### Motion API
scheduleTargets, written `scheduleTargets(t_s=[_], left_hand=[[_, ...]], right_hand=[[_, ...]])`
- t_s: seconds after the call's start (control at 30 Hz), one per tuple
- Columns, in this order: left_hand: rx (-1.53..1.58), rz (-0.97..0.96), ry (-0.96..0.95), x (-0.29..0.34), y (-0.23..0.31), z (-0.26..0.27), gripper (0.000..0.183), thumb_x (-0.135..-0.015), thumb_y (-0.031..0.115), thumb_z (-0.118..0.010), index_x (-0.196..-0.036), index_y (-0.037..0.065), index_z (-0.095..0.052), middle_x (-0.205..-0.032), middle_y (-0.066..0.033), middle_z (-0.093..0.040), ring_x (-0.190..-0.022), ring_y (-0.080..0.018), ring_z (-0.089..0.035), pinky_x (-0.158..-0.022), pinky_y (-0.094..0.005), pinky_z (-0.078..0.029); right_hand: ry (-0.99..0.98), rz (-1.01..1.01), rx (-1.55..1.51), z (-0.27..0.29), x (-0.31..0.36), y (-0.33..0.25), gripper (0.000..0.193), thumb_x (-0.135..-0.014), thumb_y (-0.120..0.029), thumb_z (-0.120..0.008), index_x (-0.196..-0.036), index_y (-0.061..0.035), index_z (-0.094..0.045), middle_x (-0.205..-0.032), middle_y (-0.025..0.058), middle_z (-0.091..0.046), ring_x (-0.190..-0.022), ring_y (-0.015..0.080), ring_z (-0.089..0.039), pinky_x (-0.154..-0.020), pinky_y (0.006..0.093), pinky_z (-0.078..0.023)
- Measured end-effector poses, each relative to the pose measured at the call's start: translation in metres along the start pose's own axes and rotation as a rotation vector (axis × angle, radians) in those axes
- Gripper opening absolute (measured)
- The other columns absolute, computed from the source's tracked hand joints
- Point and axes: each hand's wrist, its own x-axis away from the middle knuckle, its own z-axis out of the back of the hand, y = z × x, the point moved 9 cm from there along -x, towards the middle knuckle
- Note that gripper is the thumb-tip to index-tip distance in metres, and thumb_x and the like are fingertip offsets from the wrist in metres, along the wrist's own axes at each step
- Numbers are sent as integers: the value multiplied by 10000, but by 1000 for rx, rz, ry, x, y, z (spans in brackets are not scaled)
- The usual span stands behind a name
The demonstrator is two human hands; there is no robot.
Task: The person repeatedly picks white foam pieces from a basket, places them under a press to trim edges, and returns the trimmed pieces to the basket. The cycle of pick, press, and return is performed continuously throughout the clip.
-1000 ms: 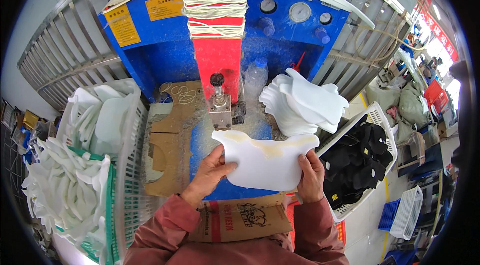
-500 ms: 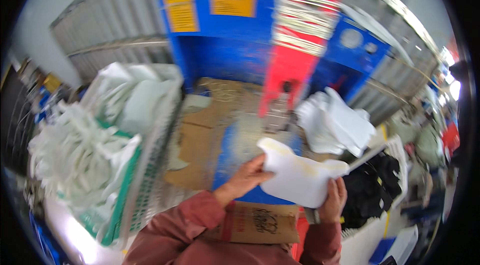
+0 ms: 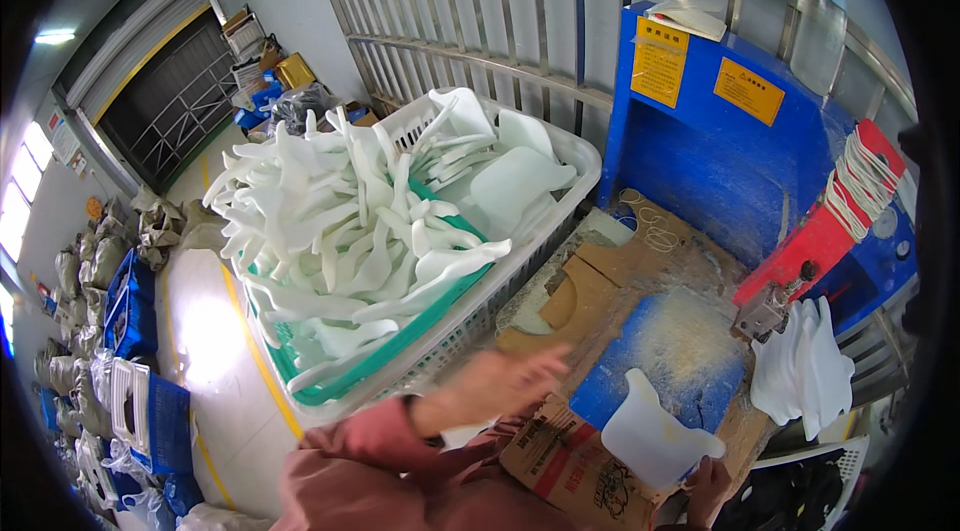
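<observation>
My right hand [image 3: 708, 489] pinches the lower right corner of a flat white curved piece [image 3: 652, 436] with a faintly yellowed upper edge. This piece is over the front of the blue work surface [image 3: 612, 371], partly above a cardboard sheet [image 3: 570, 466] at my lap. My left hand [image 3: 505, 386] is off the piece, smeared by motion, its fingers stretched out and nothing seen in them. It hovers near the white basket's front corner. Many similar white pieces [image 3: 340, 201] are heaped in a green basket [image 3: 385, 356] to the left.
A white basket [image 3: 590, 166] holds the green one and more pieces. A blue machine [image 3: 690, 166] with a red arm [image 3: 822, 211] wound with cord stands right. White pieces [image 3: 800, 371] are stacked beneath it. Pale dust [image 3: 690, 336] covers the surface. A metal railing [image 3: 480, 61] runs behind.
The view has swung left, bringing the heaped baskets to the middle. My left hand has let go of the white piece and moved left; my right hand still holds it.
</observation>
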Motion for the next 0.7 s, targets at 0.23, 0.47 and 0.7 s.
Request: scheduleTargets(t_s=[0.23,0.47,0.7], left_hand=[[-732,404,292,46,-70,169,366,-916,185,-694,-1253,43,-681,-1051,-218,-737,-1019,-410,-696,-866,-492,-539],[-680,492,123,45,-116,168,291,-903,196,-704,-1158,58,-723,-1007,-227,-724,-938,-415,-690,-843,-458,-544],[-854,-108,535,59,53,199,354,-876,29,-722,-1228,69,-736,-1032,-190,-743,-939,-407,-696,-822,-434,-571]], right_hand=[[157,222,253,25,18,-13,163,-978,-137,-674,-1030,17,-690,-781,96,-680,-648,179,-622,-577,339,-484],[83,175,9,4,29,-65,207,-1011,-139,-620,-1049,51,-692,-778,101,-682,-690,154,-637,-633,319,-507],[-118,384,-178,-28,41,-158,136,-958,9,-656,-1072,66,-702,-877,128,-745,-802,196,-735,-730,292,-571]])
